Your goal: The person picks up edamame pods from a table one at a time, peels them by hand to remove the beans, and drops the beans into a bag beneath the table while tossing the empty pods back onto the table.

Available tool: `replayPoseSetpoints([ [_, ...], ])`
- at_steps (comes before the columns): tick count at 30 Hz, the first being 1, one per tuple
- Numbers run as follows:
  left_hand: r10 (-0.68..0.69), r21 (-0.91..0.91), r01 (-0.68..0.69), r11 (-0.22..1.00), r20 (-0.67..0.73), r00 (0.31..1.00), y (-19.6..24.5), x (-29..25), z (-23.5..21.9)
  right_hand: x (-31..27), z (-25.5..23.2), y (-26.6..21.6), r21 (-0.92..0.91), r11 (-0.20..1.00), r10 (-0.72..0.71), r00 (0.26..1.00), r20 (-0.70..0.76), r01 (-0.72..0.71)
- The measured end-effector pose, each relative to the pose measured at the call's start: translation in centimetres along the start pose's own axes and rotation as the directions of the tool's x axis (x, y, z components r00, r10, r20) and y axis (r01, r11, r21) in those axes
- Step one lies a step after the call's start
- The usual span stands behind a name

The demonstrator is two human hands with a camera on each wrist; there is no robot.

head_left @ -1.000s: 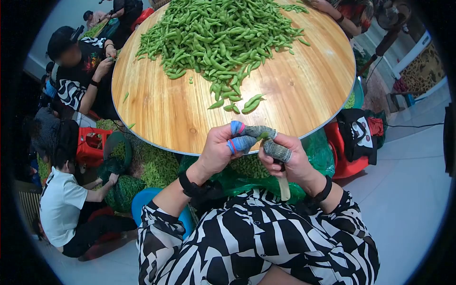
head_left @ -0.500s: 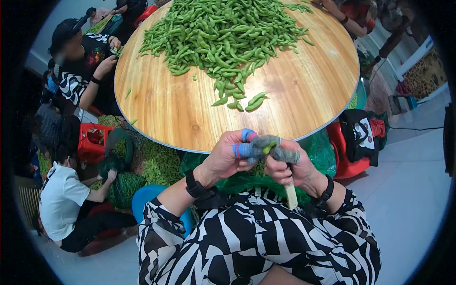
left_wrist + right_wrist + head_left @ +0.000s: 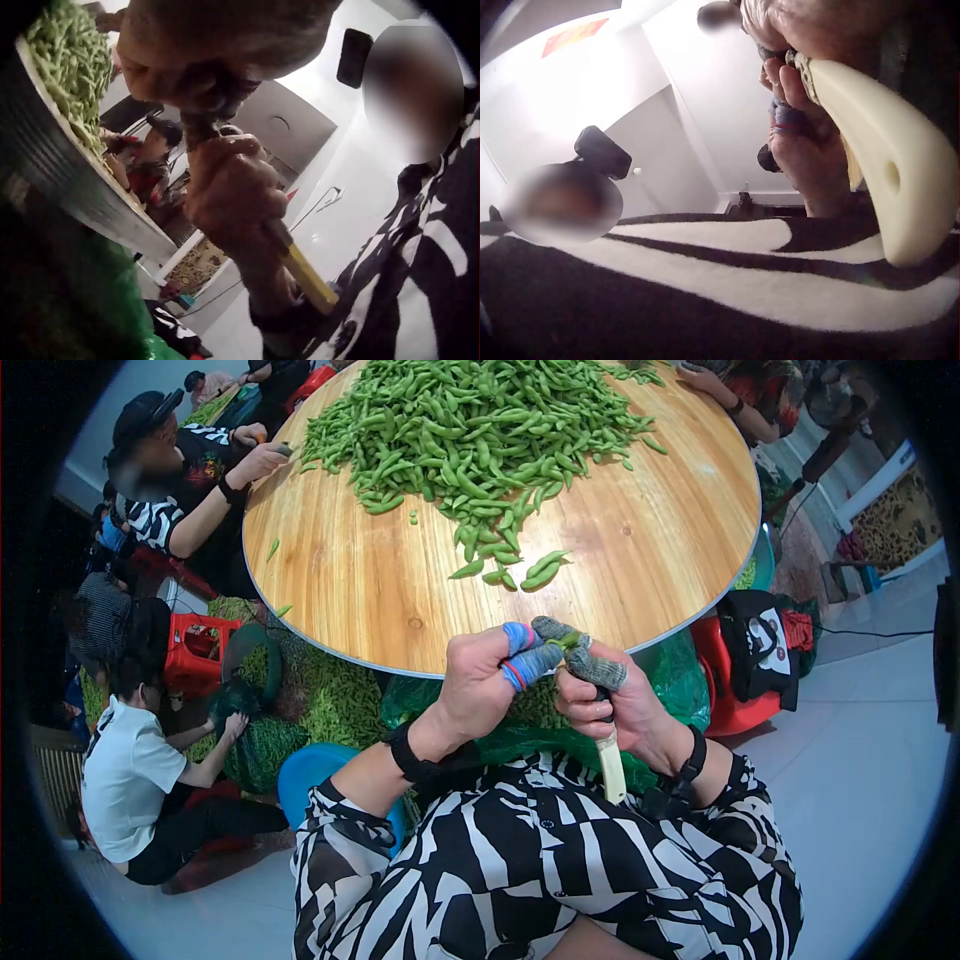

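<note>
In the head view my left hand (image 3: 472,685), blue cloth sleeves on its thumb and finger, pinches a green soybean pod (image 3: 568,641) in front of the table edge. My right hand (image 3: 612,705), with grey knitted sleeves on thumb and finger, meets it at the pod. That hand also grips a tool by its cream handle (image 3: 611,765), which points down toward my patterned shirt. The right wrist view shows this handle (image 3: 889,142) up close, curved and with a small hole near its end. The tool's working end is hidden by my fingers.
A large heap of soybean pods (image 3: 470,440) covers the far part of the round wooden table (image 3: 660,550). Green plastic bags (image 3: 678,680) hang below its edge. A blue basin (image 3: 310,775) stands at my left, a red stool (image 3: 720,680) at my right. Other people work around.
My hands worked around the pod, drawing together and then shifting; the left fingers now pinch it from the left. The tool handle swung slightly more upright. The person at left reached toward the table.
</note>
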State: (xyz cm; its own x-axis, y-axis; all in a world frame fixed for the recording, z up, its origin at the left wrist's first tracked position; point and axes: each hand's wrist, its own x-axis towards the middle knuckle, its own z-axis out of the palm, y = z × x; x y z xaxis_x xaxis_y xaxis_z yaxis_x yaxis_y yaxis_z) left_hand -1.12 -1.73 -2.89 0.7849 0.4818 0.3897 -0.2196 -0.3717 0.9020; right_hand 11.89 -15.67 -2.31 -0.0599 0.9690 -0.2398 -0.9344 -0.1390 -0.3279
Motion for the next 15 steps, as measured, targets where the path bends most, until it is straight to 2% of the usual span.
replayPoseSetpoints([
  [1, -0.146, -0.181, 0.146, 0.972, 0.015, 0.989, 0.0, 0.0, 0.0, -0.2, 0.4, -0.1, -0.047, 0.999, -0.028, 0.999, -0.024, 0.027],
  [2, -0.285, -0.353, 0.286, 0.891, 0.056, 0.957, 0.2, 0.0, -0.1, -0.2, 0.7, 0.0, -0.094, 0.994, -0.056, 0.997, -0.047, 0.052],
  [3, -0.408, -0.506, 0.410, 0.759, 0.120, 0.905, 0.2, -0.1, -0.2, -0.3, 0.4, 0.0, -0.136, 0.989, -0.059, 0.997, -0.046, 0.053],
  [6, -0.524, -0.633, 0.592, 0.499, 0.325, 0.788, 0.0, -0.1, -0.4, -0.5, -0.4, -0.3, -0.284, 0.956, -0.090, 0.995, -0.035, 0.077],
  [8, -0.561, -0.559, 0.623, 0.547, 0.308, 0.769, 0.3, -0.1, 0.0, -0.6, -0.4, -0.6, -0.400, 0.908, -0.142, 0.990, -0.020, 0.122],
  [9, -0.577, -0.520, 0.637, 0.569, 0.299, 0.760, 0.4, 0.0, 0.2, -0.7, -0.2, -0.6, -0.509, 0.847, -0.196, 0.980, -0.031, 0.153],
  [11, -0.528, -0.381, 0.591, 0.711, 0.267, 0.806, 0.8, 0.0, 0.3, -0.8, 0.5, -0.5, -0.704, 0.683, -0.302, 0.953, -0.030, 0.194],
  [12, -0.503, -0.304, 0.563, 0.769, 0.255, 0.826, 0.9, -0.2, 0.3, -0.8, 0.1, -0.8, -0.749, 0.641, -0.307, 0.950, -0.049, 0.169],
  [15, -0.398, -0.143, 0.435, 0.889, 0.228, 0.889, 0.2, -0.7, 0.5, -0.5, 0.2, -0.1, -0.860, 0.425, -0.481, 0.876, 0.048, 0.281],
])
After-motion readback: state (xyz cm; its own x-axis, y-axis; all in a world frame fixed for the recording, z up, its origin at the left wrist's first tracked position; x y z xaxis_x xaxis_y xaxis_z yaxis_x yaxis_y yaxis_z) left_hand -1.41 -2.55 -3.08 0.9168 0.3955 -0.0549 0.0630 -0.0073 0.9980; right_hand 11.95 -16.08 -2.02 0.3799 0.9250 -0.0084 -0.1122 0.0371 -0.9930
